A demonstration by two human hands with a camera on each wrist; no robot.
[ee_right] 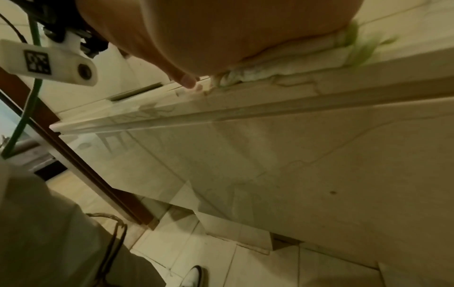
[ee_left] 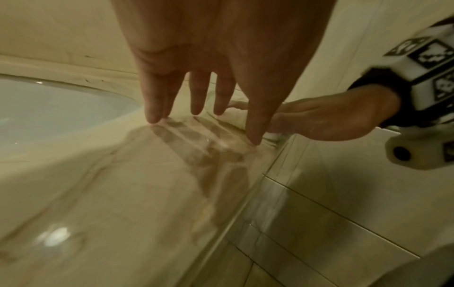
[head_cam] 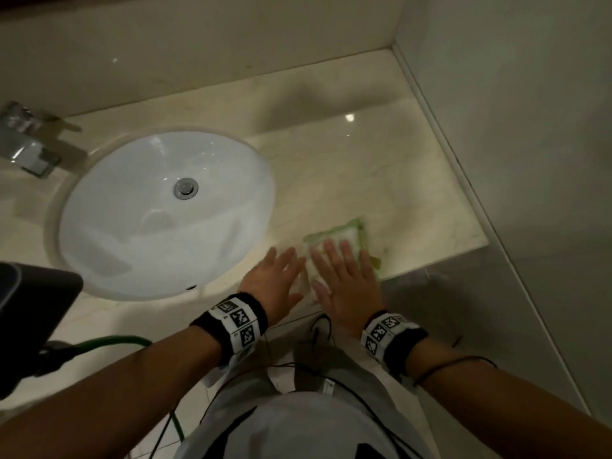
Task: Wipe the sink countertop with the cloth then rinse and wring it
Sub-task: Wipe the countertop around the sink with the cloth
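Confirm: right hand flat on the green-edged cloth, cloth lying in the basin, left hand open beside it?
Not quite. The cloth lies on the countertop near its front edge, right of the basin, not in it; the head view shows this. The right hand is flat on it, and the left hand is open beside it.

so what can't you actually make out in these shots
- Cloth: head view, the right hand covers its near part; right wrist view, the palm hides most of it.
- Tap: head view, cut off by the left edge and blurred.
- Left hand: whether its fingertips touch the countertop is unclear in the head view.
- Sink: left wrist view, cut off at the left edge.
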